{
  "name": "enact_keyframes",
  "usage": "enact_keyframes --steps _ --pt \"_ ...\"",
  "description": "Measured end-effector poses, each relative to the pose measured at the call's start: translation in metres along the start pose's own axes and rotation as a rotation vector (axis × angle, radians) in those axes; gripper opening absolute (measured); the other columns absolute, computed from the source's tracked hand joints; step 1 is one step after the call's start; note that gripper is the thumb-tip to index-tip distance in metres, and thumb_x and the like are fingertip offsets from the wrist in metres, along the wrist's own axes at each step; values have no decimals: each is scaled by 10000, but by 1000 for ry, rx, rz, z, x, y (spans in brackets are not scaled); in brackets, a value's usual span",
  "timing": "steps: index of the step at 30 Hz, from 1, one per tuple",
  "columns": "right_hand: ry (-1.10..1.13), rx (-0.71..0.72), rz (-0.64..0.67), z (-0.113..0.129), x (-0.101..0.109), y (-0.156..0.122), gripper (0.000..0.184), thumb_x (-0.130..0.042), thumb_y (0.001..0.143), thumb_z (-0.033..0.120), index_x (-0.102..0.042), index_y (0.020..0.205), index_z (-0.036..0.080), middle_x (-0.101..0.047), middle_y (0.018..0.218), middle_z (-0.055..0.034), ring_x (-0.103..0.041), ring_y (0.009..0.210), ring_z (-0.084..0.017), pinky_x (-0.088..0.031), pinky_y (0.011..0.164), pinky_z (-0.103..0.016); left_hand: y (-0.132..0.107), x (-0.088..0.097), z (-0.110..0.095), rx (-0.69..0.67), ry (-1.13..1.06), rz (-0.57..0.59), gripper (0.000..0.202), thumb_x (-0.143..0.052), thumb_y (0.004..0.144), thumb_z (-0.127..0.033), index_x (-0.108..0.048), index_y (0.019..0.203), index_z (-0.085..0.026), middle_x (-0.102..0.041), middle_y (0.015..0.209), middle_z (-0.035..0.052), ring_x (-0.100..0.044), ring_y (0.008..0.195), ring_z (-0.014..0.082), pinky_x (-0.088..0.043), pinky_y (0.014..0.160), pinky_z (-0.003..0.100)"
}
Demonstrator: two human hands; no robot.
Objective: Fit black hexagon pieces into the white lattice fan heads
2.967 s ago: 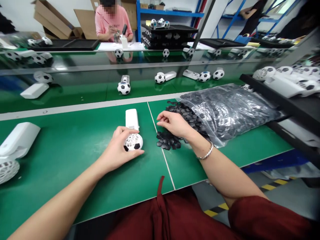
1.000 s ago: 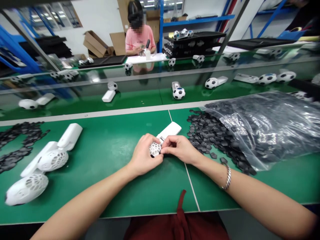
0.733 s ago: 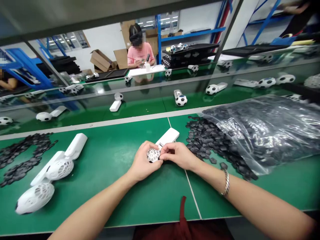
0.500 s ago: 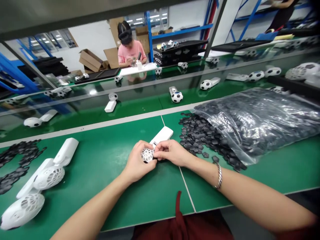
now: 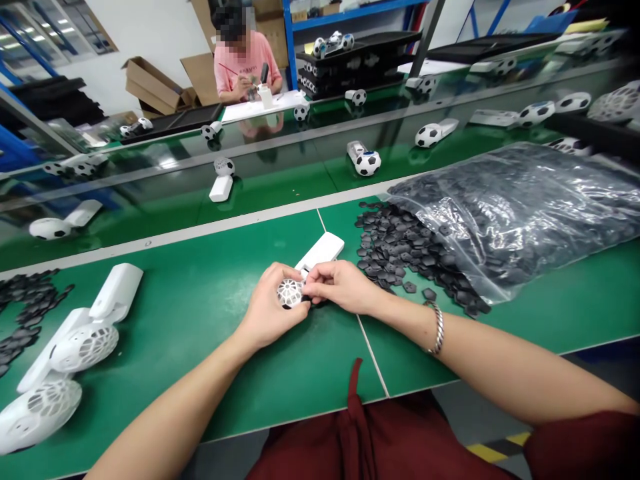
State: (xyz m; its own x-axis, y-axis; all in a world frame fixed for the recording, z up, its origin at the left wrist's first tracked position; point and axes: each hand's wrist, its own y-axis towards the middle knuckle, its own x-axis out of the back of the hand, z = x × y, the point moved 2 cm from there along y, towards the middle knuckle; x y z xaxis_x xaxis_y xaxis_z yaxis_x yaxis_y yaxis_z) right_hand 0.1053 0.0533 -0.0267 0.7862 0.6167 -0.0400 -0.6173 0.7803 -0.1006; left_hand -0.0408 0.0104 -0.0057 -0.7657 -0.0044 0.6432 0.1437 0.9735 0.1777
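Note:
My left hand [image 5: 267, 310] is wrapped round the ball-shaped lattice head of a white hand-held fan [image 5: 320, 252] that lies on the green table [image 5: 200, 313]. My right hand [image 5: 337, 287] pinches at that head from the right, fingertips pressed together; what they hold is too small to make out. Just right of my hands lies a heap of loose black hexagon pieces [image 5: 395, 250].
A clear plastic bag [image 5: 520, 207] full of black pieces lies at right. Two white lattice-headed fans [image 5: 75, 347] and more black pieces [image 5: 25, 300] lie at left. Football-patterned fans [image 5: 367, 160] sit on the conveyor behind. A person in pink [image 5: 243, 60] works across the line.
Three seconds ago my right hand was at the black pile; it has since come to the fan head beside my left hand. Over the last second both hands stay there while the view shifts.

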Motion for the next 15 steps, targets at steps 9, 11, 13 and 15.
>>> enact_keyframes --steps 9,11,13,15 --pt "-67 23 -5 0 0 -1 243 -697 660 351 -591 673 132 -584 598 17 -538 549 -79 -429 562 -209 0 1 -1 4 0 -1 213 -603 642 -208 -520 838 -190 -557 913 27 -543 875 193 -420 807 347" --pt "-57 16 -7 -1 0 -2 260 -692 664 372 -587 679 135 -592 613 10 -552 560 -85 -440 570 -213 0 1 0 -3 -5 -6 202 -600 653 -213 -521 837 -187 -558 909 30 -546 873 192 -422 807 344" --pt "-74 4 -17 -4 0 -2 283 -690 663 397 -578 679 137 -587 599 12 -555 545 -89 -437 548 -209 1 1 1 -17 5 -15 206 -601 646 -204 -523 836 -184 -559 904 32 -548 872 192 -425 803 340" --pt "-148 -1 -61 -7 0 -1 310 -683 667 426 -564 668 140 -560 549 26 -530 491 -82 -404 489 -193 1 -1 2 -46 20 -35 201 -592 643 -192 -524 832 -184 -560 888 32 -551 863 191 -430 794 333"
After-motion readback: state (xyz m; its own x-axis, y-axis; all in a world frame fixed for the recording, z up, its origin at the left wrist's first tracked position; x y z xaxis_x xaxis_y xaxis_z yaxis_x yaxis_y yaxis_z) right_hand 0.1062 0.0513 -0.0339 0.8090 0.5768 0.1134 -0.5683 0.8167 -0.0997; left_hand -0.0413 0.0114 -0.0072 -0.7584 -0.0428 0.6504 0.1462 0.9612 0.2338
